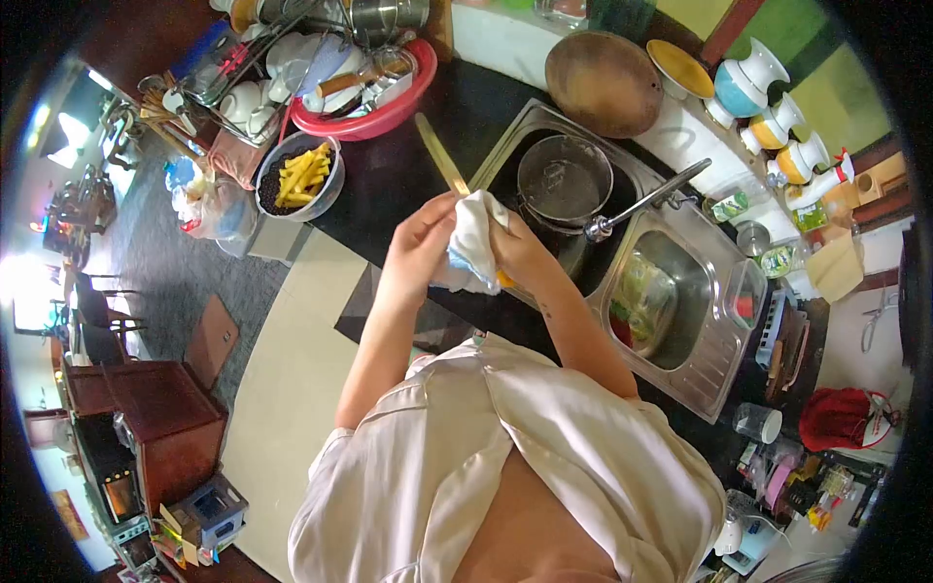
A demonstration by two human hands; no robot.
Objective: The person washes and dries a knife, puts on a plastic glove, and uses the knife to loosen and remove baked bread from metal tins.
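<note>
Shirt [408,457] is filling near centre | left hand [420,245] and right hand [525,255] are gripping cloth [473,233] around knife [440,154] | blade is pointing far left | pot [566,180] is sitting in sink's [692,377] left basin

The cloth [473,233] is white with pale blue; the shirt [408,466] is cream; the basin [423,83] is pinkish red; the sticks of food [304,177] are yellow. The countertop [374,175] is black; the sink [680,325] is silver-grey; the cap [844,419] is dark red; one vase [744,87] is white and turquoise, while others beside it are white and orange.
</note>
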